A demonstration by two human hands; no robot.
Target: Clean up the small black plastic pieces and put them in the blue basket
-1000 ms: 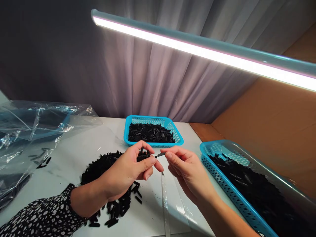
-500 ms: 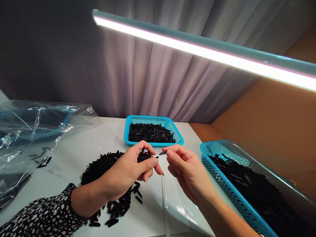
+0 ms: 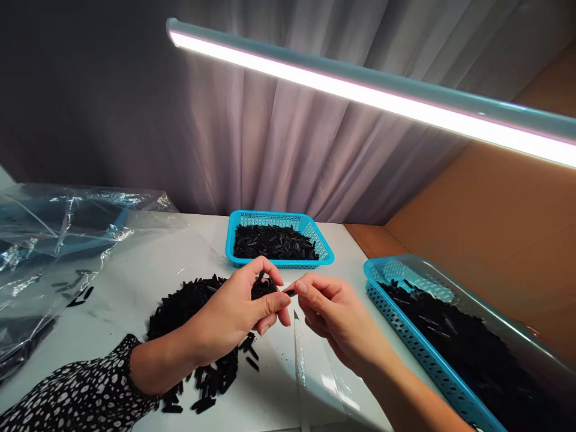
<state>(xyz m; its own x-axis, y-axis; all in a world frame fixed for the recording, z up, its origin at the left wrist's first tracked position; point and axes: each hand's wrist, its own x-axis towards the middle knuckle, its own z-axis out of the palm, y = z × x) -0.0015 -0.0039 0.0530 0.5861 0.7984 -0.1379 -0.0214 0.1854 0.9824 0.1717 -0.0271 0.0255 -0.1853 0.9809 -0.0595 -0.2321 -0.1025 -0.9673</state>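
Observation:
My left hand (image 3: 234, 315) is curled around a bunch of small black plastic pieces (image 3: 262, 290), held above a loose pile of the same black pieces (image 3: 189, 306) on the white table. My right hand (image 3: 330, 315) meets the left, its thumb and forefinger pinching one black piece (image 3: 290, 293) at the edge of the held bunch. Fingertips of both hands nearly touch.
A small blue basket (image 3: 279, 239) of black pieces stands behind my hands. A larger blue basket (image 3: 405, 324) full of black pieces sits at the right, beside a cardboard wall (image 3: 495, 228). Clear plastic bags (image 3: 54, 240) lie at the left. A light bar (image 3: 360, 90) hangs overhead.
My right hand has moved left and down toward the left hand, closing the gap; its pinched piece now sits against the bunch in the left hand.

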